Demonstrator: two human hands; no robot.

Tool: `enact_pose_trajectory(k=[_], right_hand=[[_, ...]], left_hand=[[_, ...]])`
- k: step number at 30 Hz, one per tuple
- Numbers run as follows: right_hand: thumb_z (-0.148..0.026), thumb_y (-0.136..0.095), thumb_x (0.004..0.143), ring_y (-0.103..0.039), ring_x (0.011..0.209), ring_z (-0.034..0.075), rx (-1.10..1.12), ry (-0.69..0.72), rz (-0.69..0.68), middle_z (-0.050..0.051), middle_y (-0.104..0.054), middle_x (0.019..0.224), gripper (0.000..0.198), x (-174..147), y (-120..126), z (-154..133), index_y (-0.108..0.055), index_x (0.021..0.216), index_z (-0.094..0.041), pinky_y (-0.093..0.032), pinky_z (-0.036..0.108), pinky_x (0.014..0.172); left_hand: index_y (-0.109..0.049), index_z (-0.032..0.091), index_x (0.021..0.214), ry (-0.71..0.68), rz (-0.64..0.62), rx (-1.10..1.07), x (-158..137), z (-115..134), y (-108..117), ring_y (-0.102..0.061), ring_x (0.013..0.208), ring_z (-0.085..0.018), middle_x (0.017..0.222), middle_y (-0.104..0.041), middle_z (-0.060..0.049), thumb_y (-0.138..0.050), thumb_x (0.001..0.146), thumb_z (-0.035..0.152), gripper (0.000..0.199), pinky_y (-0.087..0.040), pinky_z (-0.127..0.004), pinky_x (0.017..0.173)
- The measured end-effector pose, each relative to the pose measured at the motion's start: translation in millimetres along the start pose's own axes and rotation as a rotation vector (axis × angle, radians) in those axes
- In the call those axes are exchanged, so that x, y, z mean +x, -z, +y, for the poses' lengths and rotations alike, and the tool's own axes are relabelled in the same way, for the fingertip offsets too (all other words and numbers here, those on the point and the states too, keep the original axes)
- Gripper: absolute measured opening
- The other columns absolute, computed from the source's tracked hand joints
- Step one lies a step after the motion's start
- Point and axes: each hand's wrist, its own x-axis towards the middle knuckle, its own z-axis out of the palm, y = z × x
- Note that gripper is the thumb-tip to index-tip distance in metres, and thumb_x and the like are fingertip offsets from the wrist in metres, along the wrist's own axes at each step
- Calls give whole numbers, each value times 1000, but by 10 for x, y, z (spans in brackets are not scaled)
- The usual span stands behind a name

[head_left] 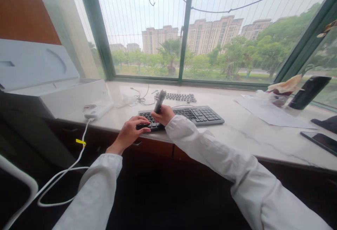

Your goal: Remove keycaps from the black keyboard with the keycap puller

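A black keyboard [207, 115] lies on the pale marble-look counter. Its left part has keycaps off, while the right part keeps its keys. My left hand [131, 130] grips the keyboard's left end, fingers over the top and thumb by the front edge. Above the bared section, my right hand [164, 115] is closed around a dark brush-like tool [159, 100], held upright and slightly tilted. The tool's lower end is hidden by the hand. Behind the keyboard, loose keycaps [181, 97] lie in rows.
A white power strip [99, 110] with a hanging cable is at left, beside a large open white box [71, 96]. Thin dark cables [142, 99] lie near the window. Papers [271, 110], a dark cylinder [309, 92] and a phone [321, 141] are at right.
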Motion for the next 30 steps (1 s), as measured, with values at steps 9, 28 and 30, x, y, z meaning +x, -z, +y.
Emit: enact_pose_trajectory(k=[9,28,30], right_hand=[[-23,-56,74,-56,52,11,-132,49,-35,-5,-56,46,20,18,-65,-114,-54,55,-19,-39,20,54],[-23,-50,77,-48,43,11,-144,4,-105,-5,-53,42,23,23,-139,-96,-46,54,-21,-33,22,49],[-24,-50,78,-49,44,11,-158,5,-97,-4,-53,43,24,11,-152,-95,-46,54,-21,-33,22,49]], left_hand=[[-74,23,92,6,9,8,24,12,-5,-62,100,-23,103,-69,-6,-70,73,55,38,-48,-40,96],[-72,22,91,-27,28,-31,-4,25,-24,-62,99,-20,103,-66,-4,-68,80,44,25,-48,-35,94],[-72,22,91,-29,29,-27,-2,19,-28,-62,99,-20,103,-66,-4,-68,80,45,26,-49,-34,93]])
